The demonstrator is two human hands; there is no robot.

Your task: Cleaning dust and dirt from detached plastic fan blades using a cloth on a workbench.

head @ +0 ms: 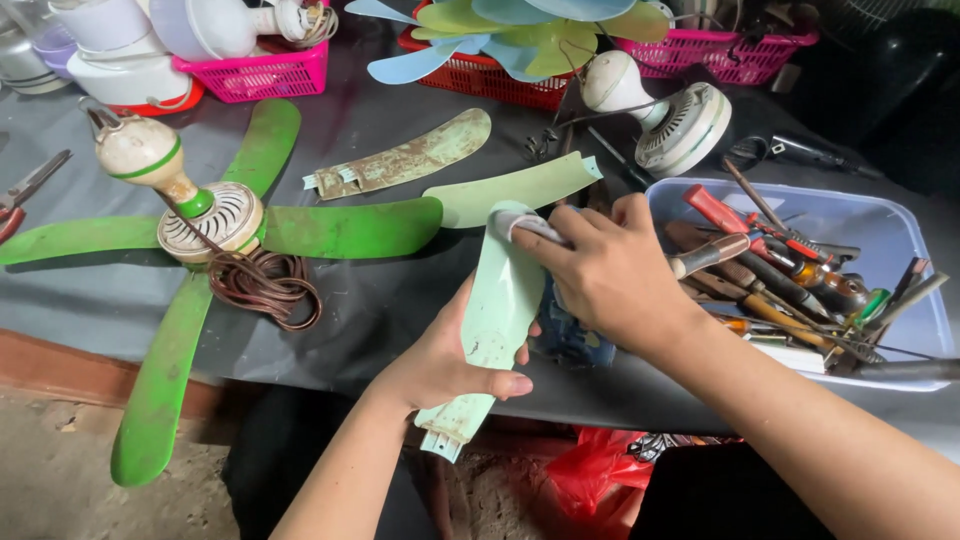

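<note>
My left hand (445, 362) grips a pale green fan blade (492, 315) from below, holding it over the table's front edge with its mounting end toward me. My right hand (600, 268) presses a small whitish cloth or pad (522, 226) against the blade's far tip. Another pale green blade (515, 187) lies on the table just beyond. A worn, rust-stained blade (410, 158) rests further back.
A green ceiling fan (205, 215) with four blades and a coiled brown cord (265, 285) lies at left. A blue tub (880, 235) of screwdrivers and tools stands at right. A white fan motor (680, 120), pink baskets (260, 72) and red pliers (20, 195) sit around the dark table.
</note>
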